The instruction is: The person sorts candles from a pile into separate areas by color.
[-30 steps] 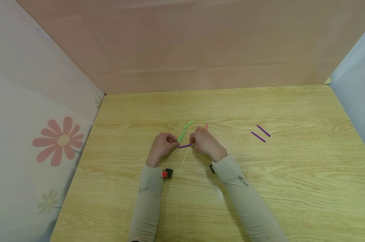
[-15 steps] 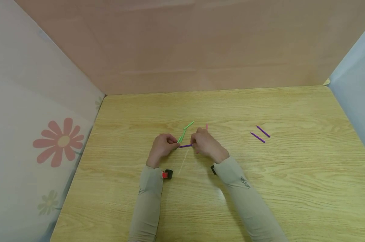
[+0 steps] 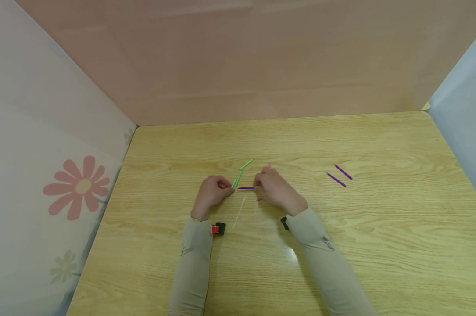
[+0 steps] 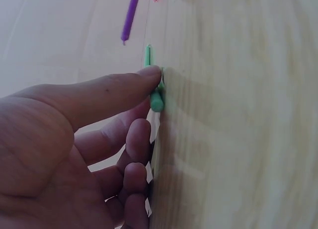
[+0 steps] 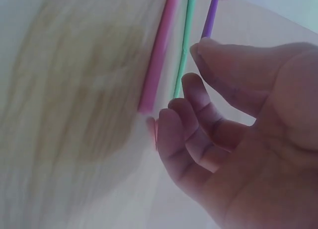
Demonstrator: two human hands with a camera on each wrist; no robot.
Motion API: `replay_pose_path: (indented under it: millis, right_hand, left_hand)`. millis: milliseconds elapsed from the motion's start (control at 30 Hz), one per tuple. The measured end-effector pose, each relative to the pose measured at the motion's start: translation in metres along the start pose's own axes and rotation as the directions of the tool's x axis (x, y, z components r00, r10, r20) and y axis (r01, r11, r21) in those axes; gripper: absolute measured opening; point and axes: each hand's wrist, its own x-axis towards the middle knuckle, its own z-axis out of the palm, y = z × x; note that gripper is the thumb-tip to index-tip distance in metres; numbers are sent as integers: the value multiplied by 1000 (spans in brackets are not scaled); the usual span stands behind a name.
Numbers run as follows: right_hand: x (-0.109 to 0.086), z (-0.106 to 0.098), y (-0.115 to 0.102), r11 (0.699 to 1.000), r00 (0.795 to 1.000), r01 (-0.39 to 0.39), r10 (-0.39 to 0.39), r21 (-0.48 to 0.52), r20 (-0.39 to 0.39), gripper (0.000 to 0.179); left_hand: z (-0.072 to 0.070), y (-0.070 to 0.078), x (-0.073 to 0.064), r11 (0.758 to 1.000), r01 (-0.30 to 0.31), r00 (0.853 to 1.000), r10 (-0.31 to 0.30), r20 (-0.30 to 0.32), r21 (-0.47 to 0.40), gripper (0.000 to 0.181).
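My left hand (image 3: 212, 191) pinches a thin green candle (image 4: 157, 103) low at the table; the thumb covers its middle. Two more green candles, a middle one (image 3: 239, 177) and a far one (image 3: 246, 164), run in a line beyond it. In my right hand (image 3: 275, 186), thumb and fingertip pinch a purple candle (image 3: 245, 188) that points left towards the left hand. Its wicked tip shows above the table in the left wrist view, apart from the left thumb. A pink candle (image 5: 158, 55) lies beneath the right hand, partly hidden in the head view.
Nearer the person lies a pale yellow candle (image 3: 239, 210), between the forearms. Two purple candles, one nearer (image 3: 336, 179) and one farther (image 3: 343, 171), lie to the right on the wooden table (image 3: 399, 245). Cloth walls stand at the back and both sides.
My right hand has moved a little right, drawing the purple candle away from the left fingertips. More of the pink candle's near end shows. The left hand stays in place.
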Motion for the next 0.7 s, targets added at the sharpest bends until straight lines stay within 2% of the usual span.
replay_pose_path:
  millis: [267, 700]
  right_hand:
    - [-11, -8, 8, 999, 995, 44, -44, 1, -92, 11]
    - [-33, -26, 30, 990, 974, 4, 28, 139, -223, 10]
  left_hand:
    - [-1, 1, -1, 1000, -3, 1000, 3, 4, -3, 16]
    - [-1, 0, -1, 1000, 5, 1000, -5, 19, -17, 16]
